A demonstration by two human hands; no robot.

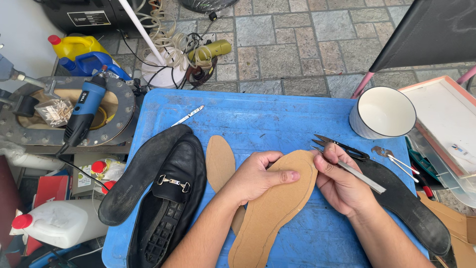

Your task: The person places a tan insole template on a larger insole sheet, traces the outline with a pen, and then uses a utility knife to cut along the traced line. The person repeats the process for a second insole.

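Starting at the far left, a blue power tool (83, 115) rests on a round metal plate (121, 106), and a white jug with a red cap (59, 222) stands below it, off the work surface. On the blue table (258, 116), a black insole (139, 171) lies beside a black loafer (171, 198), both pushed aside so the middle stays free. A second cardboard cutout (219, 161) lies flat, just beside the loafer.

My left hand (258, 176) is closed on the cardboard insole (277, 208), thumb across its top and fingers under it, keeping the toe end raised off the table so the edge faces my other hand. A pencil outline runs just inside its rim. My right hand (339, 181) pinches a thin metal blade (354, 172) at that toe edge, fingers curled tight around it. Black scissors (342, 145) lie just behind that hand, a black sole (406, 203) passes under my wrist, and a white cup (384, 113) stands at the table's far right corner.
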